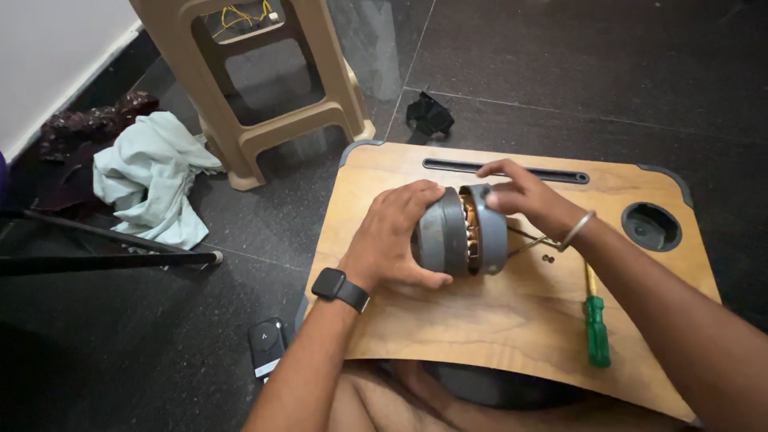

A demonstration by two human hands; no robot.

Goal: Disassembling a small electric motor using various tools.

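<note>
Left hand point(392, 240) clasps the grey motor point(462, 232) on the wooden tabletop point(480, 320); right hand point(524, 196) pinches its end cover. The round cup recess point(651, 226) lies beyond the right hand, a green screwdriver point(595, 324) beside that forearm. Dark tiled floor point(560, 56).

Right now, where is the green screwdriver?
In the head view, the green screwdriver lies on the wooden lap desk, right of the grey motor, beside the right forearm.
</note>
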